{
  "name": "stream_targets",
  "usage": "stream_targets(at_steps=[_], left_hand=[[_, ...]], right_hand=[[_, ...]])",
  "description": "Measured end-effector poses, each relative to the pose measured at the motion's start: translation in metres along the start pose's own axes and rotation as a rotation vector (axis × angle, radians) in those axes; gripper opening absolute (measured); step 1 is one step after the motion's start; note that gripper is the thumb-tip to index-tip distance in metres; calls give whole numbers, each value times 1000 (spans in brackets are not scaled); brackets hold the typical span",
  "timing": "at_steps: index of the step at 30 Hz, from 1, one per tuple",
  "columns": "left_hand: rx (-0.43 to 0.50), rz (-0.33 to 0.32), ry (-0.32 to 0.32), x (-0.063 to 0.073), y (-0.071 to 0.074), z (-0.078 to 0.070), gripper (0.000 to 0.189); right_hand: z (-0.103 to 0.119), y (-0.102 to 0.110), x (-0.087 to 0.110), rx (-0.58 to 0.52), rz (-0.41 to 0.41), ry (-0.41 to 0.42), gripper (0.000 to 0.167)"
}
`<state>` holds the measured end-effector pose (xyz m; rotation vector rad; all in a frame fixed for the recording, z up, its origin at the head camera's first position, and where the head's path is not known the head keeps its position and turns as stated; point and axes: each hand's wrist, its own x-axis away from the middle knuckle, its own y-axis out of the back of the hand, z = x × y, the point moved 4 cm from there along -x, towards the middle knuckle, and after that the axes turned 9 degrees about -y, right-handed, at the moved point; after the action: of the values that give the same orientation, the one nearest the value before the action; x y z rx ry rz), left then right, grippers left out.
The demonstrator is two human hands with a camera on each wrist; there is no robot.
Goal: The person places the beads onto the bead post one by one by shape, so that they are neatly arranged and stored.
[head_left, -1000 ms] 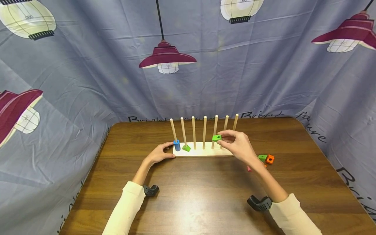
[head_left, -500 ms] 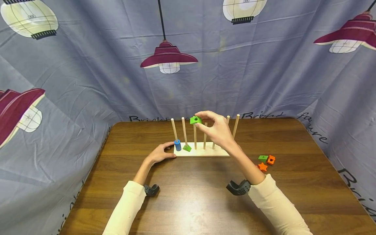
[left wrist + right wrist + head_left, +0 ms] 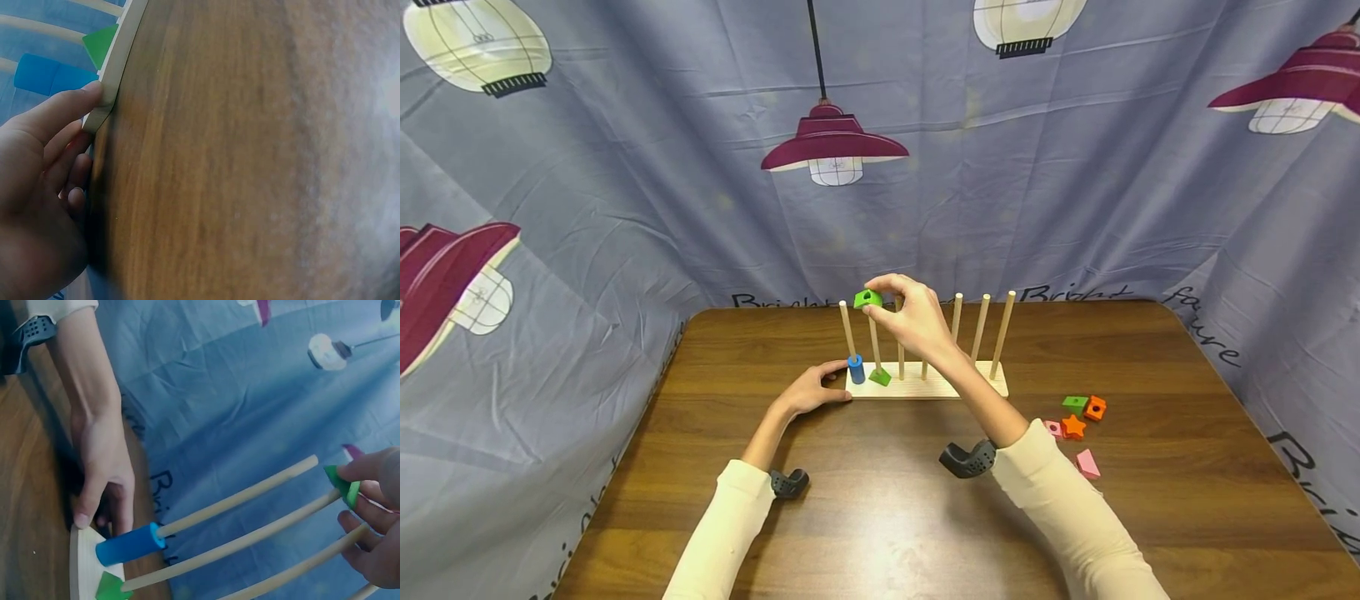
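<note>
My right hand (image 3: 916, 321) pinches a green triangular block (image 3: 867, 299) with a hole through it. The block is at the top of the second peg (image 3: 250, 536) from the left; I cannot tell whether the tip is inside the hole. Around the foot of that peg lies another green block (image 3: 880, 377). Blue cylinders (image 3: 128, 545), seemingly two stacked, sit on the leftmost peg (image 3: 847, 329). My left hand (image 3: 805, 392) grips the left end of the pale wooden pegboard (image 3: 940, 389), its thumb (image 3: 87, 94) on the front edge and fingers behind.
Right of the pegboard lie loose pieces: a green block (image 3: 1075, 404), an orange block (image 3: 1096, 407), an orange star (image 3: 1072, 427) and pink pieces (image 3: 1087, 464). Several bare pegs (image 3: 1003, 333) rise at the board's right. A lamp-print curtain (image 3: 925, 217) hangs behind the brown table (image 3: 865, 517).
My right hand has carried the green block leftward and up, from beside the right-hand pegs to the top of the second peg. My left hand keeps its hold on the board.
</note>
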<state>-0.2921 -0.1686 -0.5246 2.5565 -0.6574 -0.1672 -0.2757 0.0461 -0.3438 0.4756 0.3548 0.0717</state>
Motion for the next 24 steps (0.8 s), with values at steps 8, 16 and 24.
stream_targets(at_steps=[8, 16, 24], left_hand=[[-12, 2, -14, 0, 0, -1, 70], [-15, 5, -12, -1, -1, -1, 69], [-15, 3, -2, 0, 0, -2, 69]], right_hand=[[-19, -10, 1, -22, -14, -61, 30], [-41, -25, 12, -134, -80, -68, 43], [-80, -49, 27, -211, -108, -223, 29]])
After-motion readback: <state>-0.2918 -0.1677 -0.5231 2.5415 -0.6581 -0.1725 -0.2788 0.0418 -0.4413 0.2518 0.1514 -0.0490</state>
